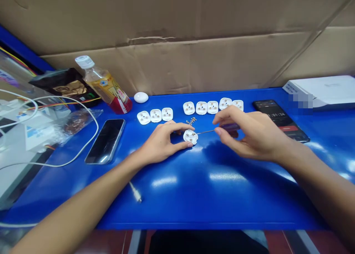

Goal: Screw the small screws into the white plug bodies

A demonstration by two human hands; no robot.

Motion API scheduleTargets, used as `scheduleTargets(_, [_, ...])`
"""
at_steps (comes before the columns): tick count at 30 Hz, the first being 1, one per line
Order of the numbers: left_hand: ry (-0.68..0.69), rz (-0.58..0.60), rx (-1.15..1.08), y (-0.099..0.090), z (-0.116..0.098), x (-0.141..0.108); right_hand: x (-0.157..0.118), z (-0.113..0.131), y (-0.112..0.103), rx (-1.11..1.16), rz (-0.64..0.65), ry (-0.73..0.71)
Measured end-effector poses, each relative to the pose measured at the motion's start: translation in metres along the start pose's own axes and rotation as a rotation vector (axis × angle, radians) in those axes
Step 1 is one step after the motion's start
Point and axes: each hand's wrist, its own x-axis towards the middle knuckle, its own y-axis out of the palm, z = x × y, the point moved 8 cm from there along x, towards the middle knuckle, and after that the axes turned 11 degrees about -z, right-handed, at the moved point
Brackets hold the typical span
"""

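Now the white piece [189, 137] is pinched on the table [180, 187] by the left grip [163, 138], likely for steadiness; right of the piece, the driver [230, 127] is clasped by the right grip [248, 134], tip on it; screws [191, 121] are laid handily just behind the piece.

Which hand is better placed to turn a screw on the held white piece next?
The right hand, I'd judge: it holds the screwdriver, pointed at the white piece, which the left hand grips.
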Motion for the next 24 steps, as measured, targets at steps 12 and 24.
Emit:
scheduleTargets(12, [-0.007, 0.012, 0.002, 0.0008, 0.0009, -0.0007, -0.0006, 0.0021, -0.0022, -0.043, -0.052, -0.047])
scheduleTargets(24, [0.012, 0.010, 0.017, 0.0015, 0.0004, 0.0002, 0.0006, -0.0008, -0.0010, -0.002, -0.059, 0.005])
